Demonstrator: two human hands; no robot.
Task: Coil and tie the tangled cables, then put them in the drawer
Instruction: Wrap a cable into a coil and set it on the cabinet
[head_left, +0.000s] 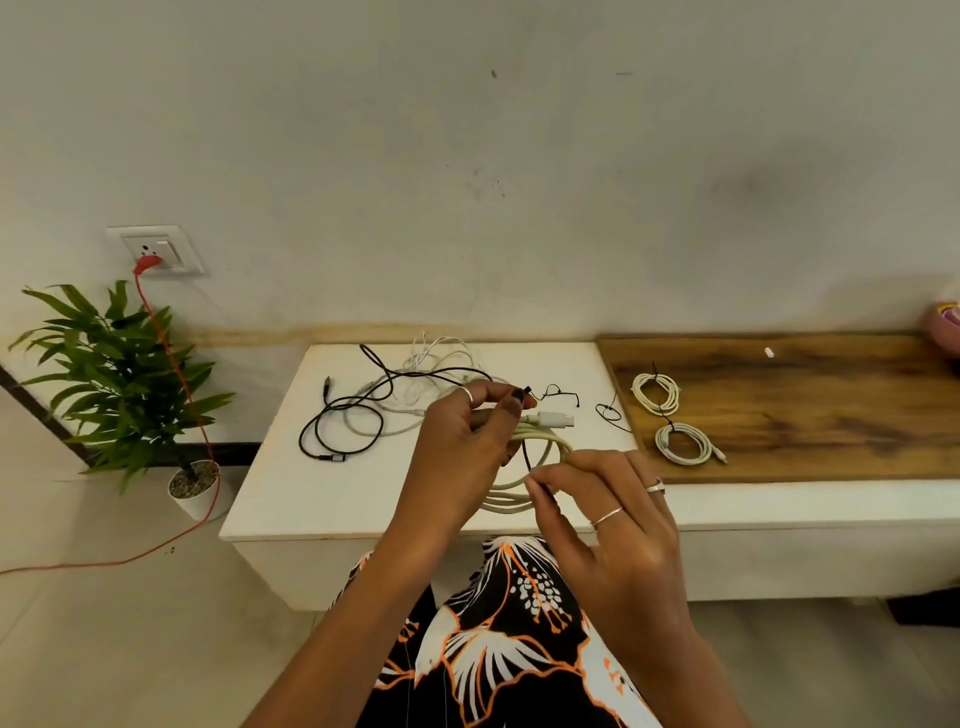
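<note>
While left hand (467, 431) grips coiled white cable (540, 457) above white tabletop's (291, 499) front edge, right hand (608, 514) pinches black tie (527, 457); tangled cables (395, 400) near back edge.

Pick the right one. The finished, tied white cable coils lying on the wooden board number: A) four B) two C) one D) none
B: two tied coils lie on the wooden board, while the left hand and right hand work a third.
</note>
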